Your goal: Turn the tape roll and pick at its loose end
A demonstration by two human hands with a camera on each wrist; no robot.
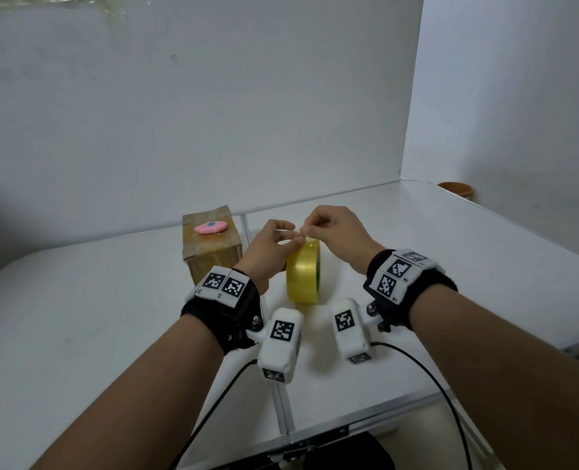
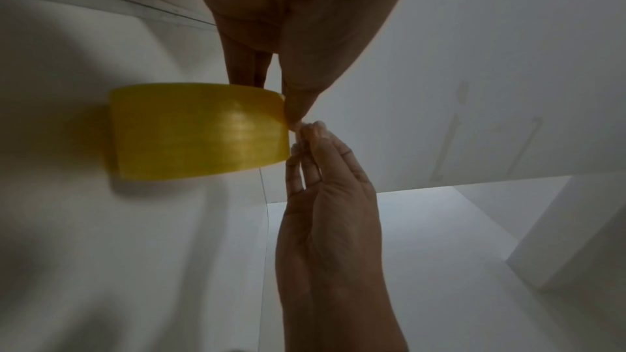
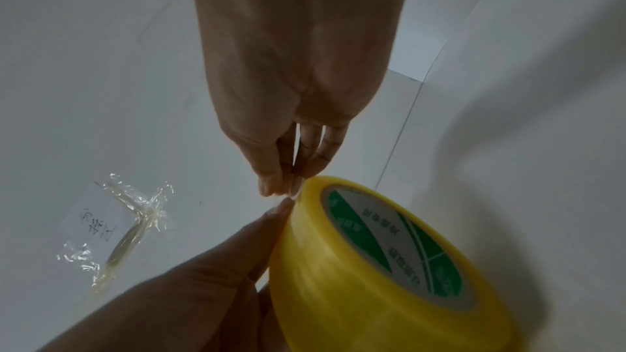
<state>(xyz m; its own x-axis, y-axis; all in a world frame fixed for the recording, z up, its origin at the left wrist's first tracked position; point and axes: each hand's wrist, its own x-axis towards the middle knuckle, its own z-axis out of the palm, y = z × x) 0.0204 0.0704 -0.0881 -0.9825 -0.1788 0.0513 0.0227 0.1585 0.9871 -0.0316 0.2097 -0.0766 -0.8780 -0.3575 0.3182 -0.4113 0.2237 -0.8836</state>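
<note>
A yellow tape roll [image 1: 302,276] with a green and white core label [image 3: 393,237] stands on its edge on the white table [image 1: 111,317]. My left hand [image 1: 288,245] grips the roll from its left side, the thumb lying on the top of the rim. My right hand [image 1: 306,231] comes from the right, thumb and forefinger pinched together on the tape's end at the top edge of the roll [image 3: 338,277]. The fingertips [image 3: 271,188] of the right hand meet the left thumb tip [image 3: 283,206] there. In the left wrist view the roll [image 2: 200,130] lies between both hands.
A taped cardboard box [image 1: 212,256] stands just left of the hands, with a pink oval piece [image 1: 210,227] on top. A brown cup [image 1: 456,188] sits at the far right corner. Crumpled clear tape scraps [image 3: 135,224] stick to the white wall beside a handwritten label.
</note>
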